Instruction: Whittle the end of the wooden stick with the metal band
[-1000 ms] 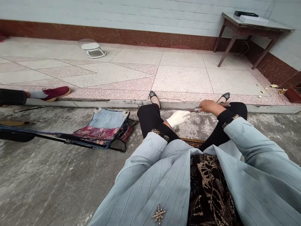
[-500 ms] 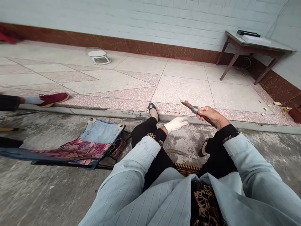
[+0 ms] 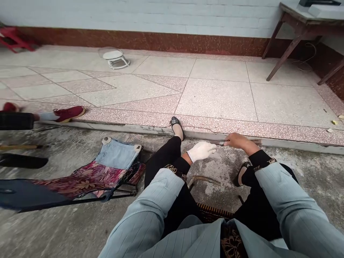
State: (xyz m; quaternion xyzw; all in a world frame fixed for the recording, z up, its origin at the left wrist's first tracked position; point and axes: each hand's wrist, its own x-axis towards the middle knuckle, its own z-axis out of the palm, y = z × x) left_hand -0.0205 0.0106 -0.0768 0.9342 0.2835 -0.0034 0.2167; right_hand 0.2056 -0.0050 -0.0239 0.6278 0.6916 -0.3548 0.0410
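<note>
My right hand [image 3: 238, 141], bare, is closed around a brown wooden stick [image 3: 256, 142] held about level. Silvery wire [image 3: 221, 142] is wound round the stick just left of my fingers. My left hand [image 3: 201, 151] wears a white knitted glove. Its curled fingers meet the stick's left end, and the glove hides the tip. On the concrete between my feet lies a curved, bare branch [image 3: 206, 179], apart from both hands.
A low folding chair [image 3: 118, 157] with denim and floral cloth stands at left. Beyond is a raised tiled step [image 3: 215, 96] with a small white stool [image 3: 113, 55] and a wooden table [image 3: 292, 32]. Another person's foot in a red shoe [image 3: 70, 114] rests at the step's edge.
The stick has gone from slanting upward to nearly level and lower. My right hand has turned over, its back now up. My gloved left hand has curled at the stick's left end.
</note>
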